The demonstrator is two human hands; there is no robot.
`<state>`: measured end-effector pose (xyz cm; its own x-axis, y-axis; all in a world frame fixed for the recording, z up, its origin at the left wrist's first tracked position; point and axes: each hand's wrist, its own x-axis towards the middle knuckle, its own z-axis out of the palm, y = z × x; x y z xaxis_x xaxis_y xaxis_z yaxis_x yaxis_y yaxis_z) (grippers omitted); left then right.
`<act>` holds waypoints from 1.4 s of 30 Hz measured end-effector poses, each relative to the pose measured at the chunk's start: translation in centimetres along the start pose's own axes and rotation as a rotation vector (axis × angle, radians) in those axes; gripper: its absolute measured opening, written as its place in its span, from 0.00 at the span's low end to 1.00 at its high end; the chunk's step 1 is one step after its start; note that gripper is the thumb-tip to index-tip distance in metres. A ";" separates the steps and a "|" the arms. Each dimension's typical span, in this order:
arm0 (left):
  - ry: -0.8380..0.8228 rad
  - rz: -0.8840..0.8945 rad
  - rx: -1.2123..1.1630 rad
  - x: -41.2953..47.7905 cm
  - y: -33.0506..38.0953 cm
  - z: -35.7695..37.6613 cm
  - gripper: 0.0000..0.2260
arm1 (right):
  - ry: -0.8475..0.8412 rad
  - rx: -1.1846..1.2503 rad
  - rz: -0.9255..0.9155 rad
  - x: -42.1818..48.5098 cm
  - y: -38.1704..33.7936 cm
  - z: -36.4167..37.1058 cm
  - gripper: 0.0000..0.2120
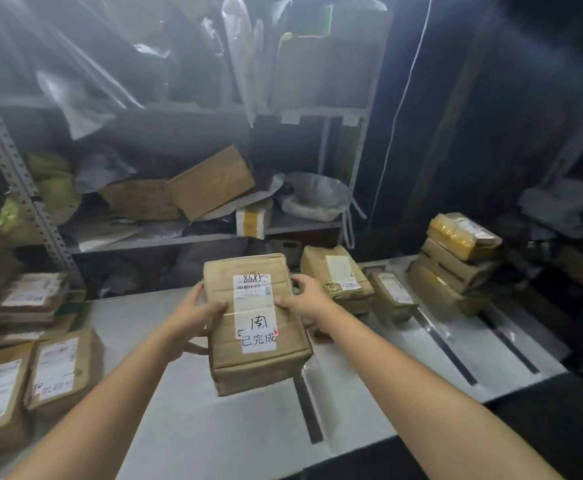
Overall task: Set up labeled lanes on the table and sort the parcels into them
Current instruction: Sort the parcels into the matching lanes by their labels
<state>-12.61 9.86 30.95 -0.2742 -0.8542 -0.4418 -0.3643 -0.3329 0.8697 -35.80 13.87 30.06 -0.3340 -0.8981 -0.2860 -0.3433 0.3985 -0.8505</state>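
Observation:
A brown cardboard parcel (224, 344) with white labels and handwritten marks is held above the white table (186, 410), in the middle of the view. My left hand (193, 315) grips its left edge with the thumb on top. My right hand (304, 299) grips its right edge, thumb lying on the label. Dark tape strips (305, 407) run across the table as lane lines; two more (446, 348) lie to the right. Two labeled parcels (61, 368) lie at the left front of the table.
A stack of parcels (30, 303) sits at the far left. Two brown parcels (335, 275) lie beyond my right hand, and a taller stack (456, 258) stands at the right. A metal shelf (23, 188) crowded with boxes and bags stands behind the table.

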 end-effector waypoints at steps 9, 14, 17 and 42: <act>-0.102 0.183 0.022 3.9 12.8 12.5 0.27 | 0.168 0.062 -0.029 3.0 -0.1 -17.6 0.39; -0.184 0.238 0.061 7.3 16.8 19.1 0.27 | 0.256 0.107 0.005 3.7 2.1 -24.2 0.36; -0.270 0.246 0.089 9.3 17.9 22.8 0.28 | 0.347 0.155 0.062 3.5 4.3 -27.1 0.36; -0.176 -0.029 0.056 10.4 14.1 50.0 0.37 | 0.143 0.191 0.135 6.3 23.9 -46.1 0.34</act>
<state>-65.14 16.24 27.58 -0.4127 -0.7598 -0.5024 -0.4220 -0.3293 0.8447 -86.59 26.28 28.26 -0.4909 -0.7983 -0.3488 -0.1199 0.4584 -0.8806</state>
